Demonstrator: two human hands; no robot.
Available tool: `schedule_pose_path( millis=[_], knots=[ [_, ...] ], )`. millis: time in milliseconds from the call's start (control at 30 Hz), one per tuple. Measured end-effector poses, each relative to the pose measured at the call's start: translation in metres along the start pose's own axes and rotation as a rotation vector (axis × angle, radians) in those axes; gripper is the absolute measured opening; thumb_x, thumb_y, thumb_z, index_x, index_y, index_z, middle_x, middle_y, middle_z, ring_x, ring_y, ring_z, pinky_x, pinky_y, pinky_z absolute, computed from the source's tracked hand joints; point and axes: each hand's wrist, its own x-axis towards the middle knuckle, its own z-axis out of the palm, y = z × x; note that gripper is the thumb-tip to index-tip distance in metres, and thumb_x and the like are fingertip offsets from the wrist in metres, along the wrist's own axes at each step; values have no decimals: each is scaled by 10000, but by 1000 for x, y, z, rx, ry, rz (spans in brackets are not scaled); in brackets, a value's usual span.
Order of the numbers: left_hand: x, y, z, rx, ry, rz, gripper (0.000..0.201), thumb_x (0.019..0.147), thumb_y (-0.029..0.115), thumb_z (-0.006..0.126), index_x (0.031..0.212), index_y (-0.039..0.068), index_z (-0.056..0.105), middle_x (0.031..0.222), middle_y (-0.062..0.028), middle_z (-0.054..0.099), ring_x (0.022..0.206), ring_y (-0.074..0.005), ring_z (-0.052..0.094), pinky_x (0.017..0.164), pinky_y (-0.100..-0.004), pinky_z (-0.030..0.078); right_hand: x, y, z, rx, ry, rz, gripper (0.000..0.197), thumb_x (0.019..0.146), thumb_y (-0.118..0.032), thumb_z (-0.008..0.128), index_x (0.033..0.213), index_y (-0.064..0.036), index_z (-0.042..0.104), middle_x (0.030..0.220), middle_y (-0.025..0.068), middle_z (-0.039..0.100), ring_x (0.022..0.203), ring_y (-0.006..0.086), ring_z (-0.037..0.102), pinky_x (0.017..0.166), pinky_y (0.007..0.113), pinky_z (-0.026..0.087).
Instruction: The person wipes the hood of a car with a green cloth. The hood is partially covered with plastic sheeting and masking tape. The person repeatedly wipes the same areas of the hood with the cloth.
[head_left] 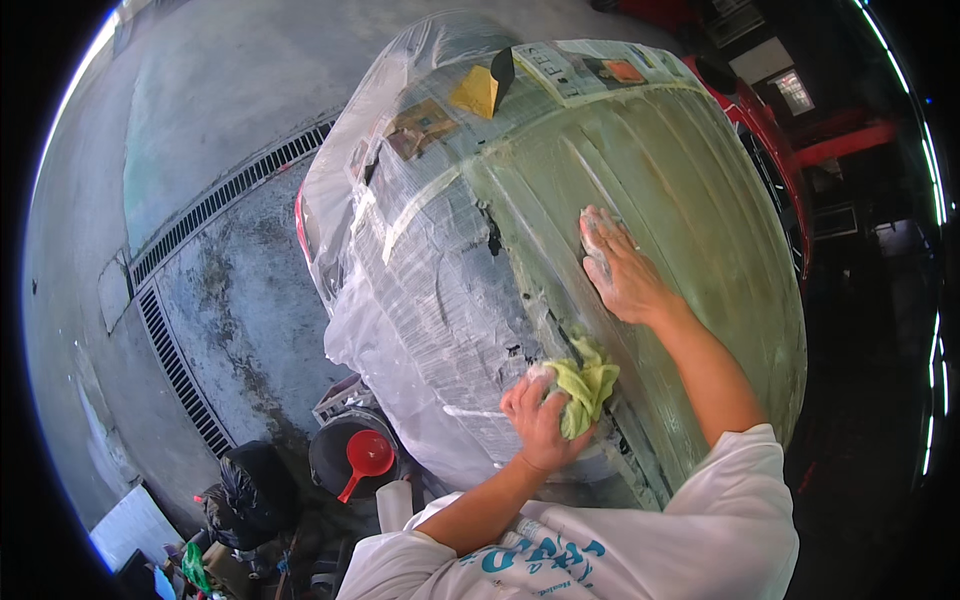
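A crumpled yellow-green cloth (582, 388) is gripped in my left hand (540, 415), low over the near seam of the car panel. My right hand (628, 275) is farther ahead on the ribbed, greenish car panel (690, 210). Its fingers are pressed together against the surface, over a small greyish piece too covered to name. Pale residue coats those fingers. Left of the seam, wrinkled plastic sheeting (430, 310) and tape cover the car's body.
Newspaper (590, 68) and a yellow sheet (476, 92) lie along the panel's far end. A black bucket (328, 455) with a red dipper (370, 453) stands at lower left, near black bags (255, 490). A floor drain grate (185, 370) runs farther left. A red vehicle (735, 100) is at the right.
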Motion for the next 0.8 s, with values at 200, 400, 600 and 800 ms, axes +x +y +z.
schedule_pose_path(
  millis=[200, 400, 600, 800],
  knots=[
    [-3, 2, -2, -47, -71, -10, 723, 547, 257, 928, 1186, 104, 626, 1394, -160, 575, 1317, -415, 502, 1052, -537, 325, 127, 22, 2, -79, 105, 161, 643, 1123, -427, 360, 1643, -54, 303, 1731, 165, 267, 1602, 339, 246, 1304, 547, 188],
    [1, -2, -3, -17, -16, -8, 723, 559, 270, 919, 1198, 112, 620, 1391, -178, 574, 1315, -420, 511, 1057, -538, 323, -9, 5, -6, -116, -73, 122, 642, 1131, -418, 359, 1670, -86, 252, 1750, 140, 223, 1622, 323, 189, 1309, 572, 165],
    [-4, -1, -1, -21, -26, 9, 708, 572, 295, 918, 1188, 106, 625, 1388, -182, 581, 1304, -421, 522, 1053, -529, 329, 57, 16, -3, -115, 6, 156, 629, 1130, -422, 349, 1665, -99, 275, 1747, 136, 233, 1617, 328, 207, 1308, 584, 155],
    [-2, -1, -3, -25, -44, 5, 705, 579, 293, 922, 1188, 99, 626, 1389, -190, 583, 1298, -422, 522, 1059, -527, 329, 99, 4, -3, -171, 61, 151, 615, 1120, -381, 393, 1620, -26, 342, 1707, 187, 312, 1593, 353, 265, 1304, 548, 199]
  ],
)
